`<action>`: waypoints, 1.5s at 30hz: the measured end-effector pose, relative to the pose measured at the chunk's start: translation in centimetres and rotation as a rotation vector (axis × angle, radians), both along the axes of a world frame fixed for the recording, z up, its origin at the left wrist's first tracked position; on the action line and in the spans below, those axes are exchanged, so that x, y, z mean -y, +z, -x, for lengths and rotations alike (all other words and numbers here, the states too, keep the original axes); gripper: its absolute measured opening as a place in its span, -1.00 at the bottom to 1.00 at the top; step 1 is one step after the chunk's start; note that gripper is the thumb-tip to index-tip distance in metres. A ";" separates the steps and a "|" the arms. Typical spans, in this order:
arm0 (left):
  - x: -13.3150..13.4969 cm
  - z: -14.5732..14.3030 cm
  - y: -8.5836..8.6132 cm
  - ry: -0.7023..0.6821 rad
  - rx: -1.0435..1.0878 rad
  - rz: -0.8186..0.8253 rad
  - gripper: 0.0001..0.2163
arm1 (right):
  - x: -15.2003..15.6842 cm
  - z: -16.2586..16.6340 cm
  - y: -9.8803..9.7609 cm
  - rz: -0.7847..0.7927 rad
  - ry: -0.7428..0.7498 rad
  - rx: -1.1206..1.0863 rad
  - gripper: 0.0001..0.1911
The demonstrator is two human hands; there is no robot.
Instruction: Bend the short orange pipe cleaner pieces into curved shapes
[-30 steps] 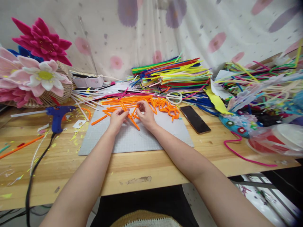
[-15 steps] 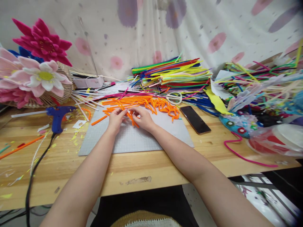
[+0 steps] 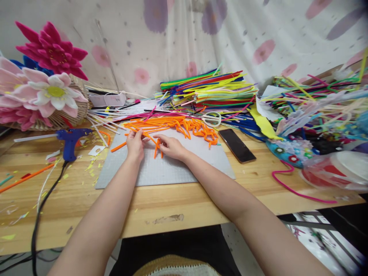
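Note:
Over the grey cutting mat, my left hand pinches an orange pipe cleaner that slants down to the right. My right hand is closed at the lower end of that strip, where short orange ends stick down below the fingertips. Whether these ends belong to one bent piece or to several, I cannot tell. Behind both hands lie straight orange pipe cleaners, and to their right a heap of bent orange ones. A single orange length lies left of my left hand.
A blue glue gun with a black cord rests at left, near felt-like flowers. A phone lies right of the mat. Scissors and bundled coloured pipe cleaners are at the back. A plastic-wrapped tub stands at right.
My left hand has shifted slightly left and turned, moving apart from my right hand. The orange strip now spans the gap between them, and its lower ends hang more steeply.

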State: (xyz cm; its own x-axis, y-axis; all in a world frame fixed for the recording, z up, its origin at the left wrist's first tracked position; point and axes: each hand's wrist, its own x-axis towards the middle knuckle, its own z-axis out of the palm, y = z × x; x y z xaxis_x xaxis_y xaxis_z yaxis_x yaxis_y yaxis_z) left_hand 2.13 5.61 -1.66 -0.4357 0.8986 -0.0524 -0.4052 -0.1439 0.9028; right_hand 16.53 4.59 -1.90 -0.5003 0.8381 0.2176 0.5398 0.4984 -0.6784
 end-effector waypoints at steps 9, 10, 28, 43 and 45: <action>-0.1 0.1 0.1 0.007 0.018 -0.021 -0.80 | -0.1 0.6 -0.1 0.104 0.015 -0.080 -0.44; -0.2 0.2 0.1 0.015 0.027 -0.021 -0.80 | -0.2 0.6 -0.1 0.120 -0.010 -0.059 -0.48; -0.9 4.2 1.3 0.212 0.078 0.068 -0.88 | 0.4 0.6 0.4 -0.123 -0.007 0.230 -0.74; -0.9 4.6 1.1 0.228 0.105 -0.002 -0.85 | 0.8 0.4 0.2 -0.178 0.015 0.263 -0.74; -0.9 4.5 1.0 0.197 0.096 -0.019 -0.88 | 0.8 0.3 0.1 -0.168 -0.017 0.253 -0.74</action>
